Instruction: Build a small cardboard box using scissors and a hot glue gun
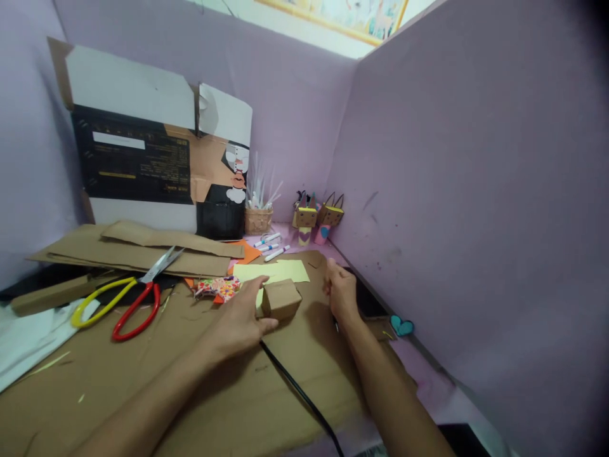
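Note:
My left hand [240, 317] is at a small cardboard box [283, 298], its index finger along the far left side and its thumb at the near side. The box rests on a brown cardboard sheet [200, 381]. To its right my right hand [341, 291] is closed in a fist just above the sheet. A small dark tip shows below that fist; what the fingers hold is hidden. Pale yellow paper [292, 271] lies behind the box. A black cable [299, 388] runs from near my left thumb toward the front edge.
Scissors [147, 279] with one yellow and one red handle lie left, near cardboard strips [143, 251]. Behind are markers [277, 252], a basket of white sticks [259, 221] and cardboard figures [306, 219]. A dark flat object [368, 295] and teal heart [402, 325] border the purple wall [451, 190].

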`<state>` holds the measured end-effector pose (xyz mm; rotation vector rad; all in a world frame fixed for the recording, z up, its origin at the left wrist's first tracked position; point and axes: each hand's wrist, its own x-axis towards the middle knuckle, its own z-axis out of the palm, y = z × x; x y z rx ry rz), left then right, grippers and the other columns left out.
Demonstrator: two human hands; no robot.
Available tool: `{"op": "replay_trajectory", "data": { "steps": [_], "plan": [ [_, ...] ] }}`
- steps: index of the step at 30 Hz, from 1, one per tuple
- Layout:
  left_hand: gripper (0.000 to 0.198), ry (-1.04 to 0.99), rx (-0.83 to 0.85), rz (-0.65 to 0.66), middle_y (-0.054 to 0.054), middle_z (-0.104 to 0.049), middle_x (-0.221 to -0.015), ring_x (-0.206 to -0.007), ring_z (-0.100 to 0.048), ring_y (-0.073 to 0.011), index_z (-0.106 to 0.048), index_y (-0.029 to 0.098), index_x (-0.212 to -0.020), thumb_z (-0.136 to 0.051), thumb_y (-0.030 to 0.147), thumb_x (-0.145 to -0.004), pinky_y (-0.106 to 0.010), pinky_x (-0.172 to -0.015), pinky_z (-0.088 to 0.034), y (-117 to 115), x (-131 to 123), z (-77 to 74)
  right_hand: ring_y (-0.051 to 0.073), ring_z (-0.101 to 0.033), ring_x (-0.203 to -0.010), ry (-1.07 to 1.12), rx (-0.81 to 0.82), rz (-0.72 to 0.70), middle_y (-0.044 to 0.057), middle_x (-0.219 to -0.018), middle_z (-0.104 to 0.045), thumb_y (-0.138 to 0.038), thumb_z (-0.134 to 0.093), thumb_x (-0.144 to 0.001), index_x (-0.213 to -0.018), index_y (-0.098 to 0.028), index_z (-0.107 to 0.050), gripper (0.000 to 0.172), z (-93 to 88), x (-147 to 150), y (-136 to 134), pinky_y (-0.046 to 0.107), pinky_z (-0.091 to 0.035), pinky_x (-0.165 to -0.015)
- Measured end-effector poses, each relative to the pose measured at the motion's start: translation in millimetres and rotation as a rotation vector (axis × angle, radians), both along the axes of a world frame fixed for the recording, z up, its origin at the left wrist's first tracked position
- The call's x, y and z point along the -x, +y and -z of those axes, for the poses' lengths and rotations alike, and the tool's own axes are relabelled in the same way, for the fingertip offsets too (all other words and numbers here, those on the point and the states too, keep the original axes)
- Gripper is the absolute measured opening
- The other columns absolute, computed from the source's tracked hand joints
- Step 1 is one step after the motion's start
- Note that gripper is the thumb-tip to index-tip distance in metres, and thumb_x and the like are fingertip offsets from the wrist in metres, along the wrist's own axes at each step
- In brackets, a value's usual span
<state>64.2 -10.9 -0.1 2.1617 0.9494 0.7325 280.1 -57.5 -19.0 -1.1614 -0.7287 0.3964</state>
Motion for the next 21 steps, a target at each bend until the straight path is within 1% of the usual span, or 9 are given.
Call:
{"op": "replay_trajectory", "data": {
  "steps": [3,5,9,11,12,14,17,19,21],
  "plan": [
    [0.064,0.039,-0.043,-0.020,-0.007,-0.066,-0.096,-0.068,-0.058,-0.0188,-0.049,0.020,-0.128,-0.065,0.032,-0.067,-0.031,-0.066,-0.045,-1,-14,8.1,0.007,-0.042,-0.039,-0.029,0.036,-0.091,-0.008,-0.051,-0.048,-0.036,-0.069,-0.064,-0.067,-0.018,-0.055,0.023,-2.4,4,2,0.019,-0.032,-0.037],
    [0.055,0.023,0.021,-0.023,-0.007,-0.067,-0.091,-0.066,-0.059,-0.0190,-0.055,0.016,-0.121,-0.061,0.037,-0.071,-0.031,-0.066,-0.046,1,-20,6.3,0.007,-0.045,-0.040,-0.028,0.055,-0.132,-0.008,-0.056,-0.052,-0.033,-0.069,-0.061,-0.078,-0.018,-0.057,0.025,-3.7,5,2,0.019,-0.035,-0.037],
    [0.042,0.070,0.081,0.010,-0.005,-0.067,-0.070,-0.059,-0.060,-0.0203,-0.067,0.015,-0.096,-0.045,0.047,-0.080,-0.030,-0.056,-0.044,6,-25,0.0,0.006,-0.044,-0.039,-0.024,0.078,-0.156,-0.008,-0.056,-0.051,-0.030,-0.067,-0.062,-0.075,-0.018,-0.057,0.020,-3.6,5,3,0.018,-0.034,-0.037],
    [0.037,0.124,0.041,0.012,-0.007,-0.068,-0.070,-0.067,-0.062,-0.0242,-0.070,0.016,-0.082,-0.045,0.044,-0.080,-0.032,-0.061,-0.044,4,-27,-1.2,0.005,-0.043,-0.038,-0.024,0.089,-0.161,-0.008,-0.055,-0.051,-0.029,-0.068,-0.062,-0.073,-0.018,-0.058,0.019,-2.8,4,3,0.018,-0.034,-0.037],
    [0.035,0.143,0.015,-0.002,-0.009,-0.070,-0.074,-0.073,-0.063,-0.0266,-0.070,0.016,-0.082,-0.046,0.042,-0.080,-0.035,-0.066,-0.045,3,-27,-1.7,0.005,-0.043,-0.038,-0.024,0.095,-0.164,-0.008,-0.054,-0.051,-0.029,-0.068,-0.061,-0.071,-0.018,-0.058,0.018,-2.5,3,3,0.018,-0.033,-0.037],
    [0.039,0.163,-0.038,-0.049,-0.014,-0.070,-0.091,-0.089,-0.062,-0.0306,-0.068,0.014,-0.098,-0.043,0.039,-0.082,-0.040,-0.077,-0.043,1,-27,-3.0,0.006,-0.044,-0.037,-0.021,0.106,-0.171,-0.007,-0.054,-0.052,-0.028,-0.069,-0.060,-0.070,-0.017,-0.060,0.018,-2.5,4,4,0.018,-0.034,-0.036],
    [0.048,0.131,-0.086,-0.125,-0.016,-0.066,-0.109,-0.101,-0.058,-0.0298,-0.059,0.012,-0.118,-0.038,0.040,-0.085,-0.040,-0.086,-0.041,1,-24,-5.7,0.006,-0.044,-0.038,-0.004,0.108,-0.181,-0.006,-0.055,-0.054,-0.031,-0.068,-0.062,-0.071,-0.016,-0.063,0.018,-4.4,5,3,0.019,-0.034,-0.036],
    [0.047,0.055,-0.082,-0.171,-0.012,-0.067,-0.105,-0.090,-0.061,-0.0252,-0.060,0.014,-0.116,-0.041,0.042,-0.083,-0.036,-0.080,-0.044,3,-21,-6.7,0.006,-0.045,-0.038,0.018,0.102,-0.183,-0.005,-0.059,-0.056,-0.034,-0.067,-0.064,-0.073,-0.016,-0.065,0.021,-6.6,6,2,0.019,-0.036,-0.036],
    [0.040,-0.065,-0.039,-0.209,-0.006,-0.068,-0.090,-0.072,-0.061,-0.0196,-0.064,0.016,-0.106,-0.048,0.041,-0.079,-0.030,-0.067,-0.045,4,-17,-7.3,0.006,-0.047,-0.040,0.043,0.092,-0.173,-0.004,-0.061,-0.059,-0.036,-0.066,-0.065,-0.076,-0.016,-0.067,0.023,-8.5,6,1,0.020,-0.040,-0.038]
  ]
}}
